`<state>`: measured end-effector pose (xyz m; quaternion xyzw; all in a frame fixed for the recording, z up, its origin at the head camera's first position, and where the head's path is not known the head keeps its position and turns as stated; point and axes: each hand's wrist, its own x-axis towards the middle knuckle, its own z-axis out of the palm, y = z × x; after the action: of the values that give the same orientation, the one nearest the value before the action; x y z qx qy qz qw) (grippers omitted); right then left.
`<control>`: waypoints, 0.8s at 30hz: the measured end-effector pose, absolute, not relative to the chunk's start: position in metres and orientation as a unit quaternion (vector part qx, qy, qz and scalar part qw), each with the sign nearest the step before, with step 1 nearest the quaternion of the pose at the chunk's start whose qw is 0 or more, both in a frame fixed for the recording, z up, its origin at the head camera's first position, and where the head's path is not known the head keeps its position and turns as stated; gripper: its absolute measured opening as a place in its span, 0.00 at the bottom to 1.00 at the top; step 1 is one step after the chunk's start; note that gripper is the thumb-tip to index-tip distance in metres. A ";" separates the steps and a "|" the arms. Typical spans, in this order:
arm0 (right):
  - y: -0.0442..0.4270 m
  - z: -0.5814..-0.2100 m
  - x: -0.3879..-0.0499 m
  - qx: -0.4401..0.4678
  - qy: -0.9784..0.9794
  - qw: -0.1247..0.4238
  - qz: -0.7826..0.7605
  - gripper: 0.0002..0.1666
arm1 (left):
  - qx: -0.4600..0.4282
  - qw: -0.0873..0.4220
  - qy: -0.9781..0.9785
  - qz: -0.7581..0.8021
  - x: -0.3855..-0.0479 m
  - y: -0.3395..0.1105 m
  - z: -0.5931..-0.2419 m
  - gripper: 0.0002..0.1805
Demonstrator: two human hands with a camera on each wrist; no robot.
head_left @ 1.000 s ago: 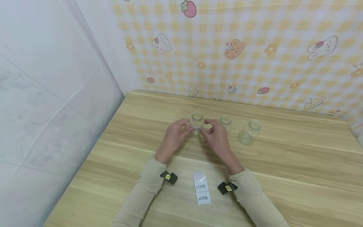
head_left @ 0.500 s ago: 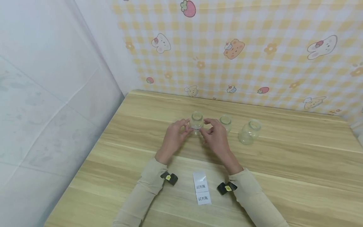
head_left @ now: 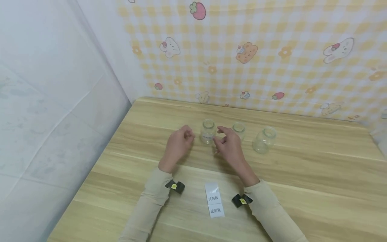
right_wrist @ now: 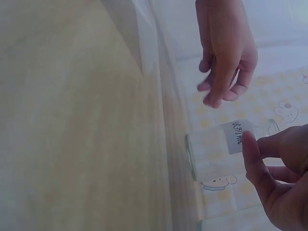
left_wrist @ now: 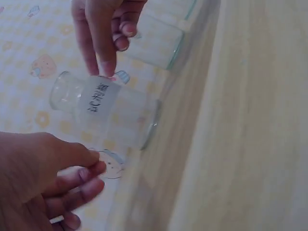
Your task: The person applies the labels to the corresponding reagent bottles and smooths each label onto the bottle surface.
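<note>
A small clear glass jar (head_left: 208,131) stands upright with a white printed label (left_wrist: 99,97) on its front. Beside its left wall, apart from it, is my left hand (head_left: 179,143), fingers loosely curled and nothing seen between them. The fingertips of my right hand (head_left: 229,144) touch the label's right edge against the glass, as the left wrist view shows. Two more glass jars are to the right: one (head_left: 239,128) partly hidden behind my right hand, and another (head_left: 264,140) farther right. Nearer the front lies a backing strip (head_left: 214,200) with two printed labels.
The wood-grain table (head_left: 145,134) meets a yellow checked cloth (head_left: 223,84) hung along its back edge. A pale wall (head_left: 60,84) rises along the left side. Dark bands (head_left: 176,186) are worn over the beige sleeves.
My left hand has let go of the jar's left side and moved left, away from it. The label's print now shows between the hands. The right hand stays at the jar.
</note>
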<state>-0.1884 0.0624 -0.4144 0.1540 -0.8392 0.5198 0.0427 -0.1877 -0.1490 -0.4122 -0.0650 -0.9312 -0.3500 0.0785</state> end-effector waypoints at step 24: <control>0.089 -0.416 -0.100 0.148 -0.866 -0.130 0.460 0.08 | -0.166 -0.347 -0.872 -0.302 -0.122 -0.111 -0.376 0.07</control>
<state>-0.0998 0.0886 -0.4160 0.1480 -0.8659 0.4599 -0.1295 -0.1218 -0.1109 -0.3758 -0.1658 -0.8724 -0.3016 -0.3471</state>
